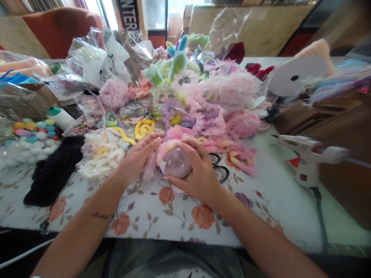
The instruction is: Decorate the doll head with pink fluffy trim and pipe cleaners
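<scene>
In front of me my right hand (197, 171) grips a clear pinkish ball (175, 161), thumb below and fingers over its top right. Fuzzy pink and yellow trim (166, 147) runs along the ball's upper side, with a pink pompom (174, 133) at the top. My left hand (141, 153) is at the left of the ball, fingers stretched out and close to the trim; whether it touches is unclear. Pink fringe (149, 168) hangs between that hand and the ball. Black scissor handles (225, 174) show just right of my right hand.
A white glue gun (304, 155) stands at the right by a brown cardboard box (350, 149). Behind my hands are piled yarn (244, 122), ruffled ribbon and a doll with green ears (165, 93). At left lie a black cloth item (54, 174) and bagged pompoms (36, 136).
</scene>
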